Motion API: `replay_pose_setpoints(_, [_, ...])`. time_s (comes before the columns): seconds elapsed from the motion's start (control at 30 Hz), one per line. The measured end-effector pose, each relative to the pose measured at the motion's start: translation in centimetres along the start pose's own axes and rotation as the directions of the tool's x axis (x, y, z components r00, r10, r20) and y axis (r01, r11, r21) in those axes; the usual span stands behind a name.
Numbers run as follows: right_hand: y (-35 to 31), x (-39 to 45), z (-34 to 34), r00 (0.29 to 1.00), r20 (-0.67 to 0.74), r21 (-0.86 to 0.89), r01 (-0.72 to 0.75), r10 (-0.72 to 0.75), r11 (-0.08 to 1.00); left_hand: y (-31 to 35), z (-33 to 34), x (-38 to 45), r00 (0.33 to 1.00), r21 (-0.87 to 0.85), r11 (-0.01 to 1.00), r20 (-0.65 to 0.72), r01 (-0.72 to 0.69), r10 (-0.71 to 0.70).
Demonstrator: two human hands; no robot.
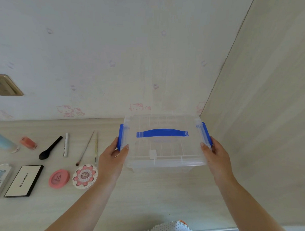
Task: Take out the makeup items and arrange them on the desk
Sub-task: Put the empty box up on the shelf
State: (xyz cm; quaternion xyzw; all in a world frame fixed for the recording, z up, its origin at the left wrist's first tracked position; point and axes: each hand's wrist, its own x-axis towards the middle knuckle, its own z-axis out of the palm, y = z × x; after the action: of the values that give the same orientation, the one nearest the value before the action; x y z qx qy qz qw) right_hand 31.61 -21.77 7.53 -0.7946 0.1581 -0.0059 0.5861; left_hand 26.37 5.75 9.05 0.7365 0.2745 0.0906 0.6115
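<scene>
Your left hand (113, 156) and right hand (215, 153) grasp the clear box (164, 149) at its blue latches (120, 136), lid on, apparently empty; makeup items (59, 178) lie left on the tabletop (151, 201). Keep it level and set it aside

1. Storage box (164, 149): clear plastic, with a blue handle (162, 132) and blue side clips (121, 136).
2. Desk (151, 198): pale beige wood grain.
3. Wallpaper (97, 56), at 12 o'clock: off-white with faint pink cartoon cats.
4. At 9 o'clock: black brush (50, 148), silver tube (65, 144), coral-orange bottle (28, 142), pale blue bottle (3, 141).
5. At 8 o'clock: plain pink compact (59, 178); round compact (85, 175) with a pink-and-white flower pattern; white palette (24, 180) edged in black with black lettering.
</scene>
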Motion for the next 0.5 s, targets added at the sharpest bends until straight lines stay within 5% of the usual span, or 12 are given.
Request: replay_pose_setpoints(0.5, [-0.29, -0.37, 0.29, 0.999, -0.036, 0.028, 0.012, -0.011, 1.000, 0.13, 0.15, 0.29, 0.995, 0.076, 0.992, 0.018, -0.099, 0.098])
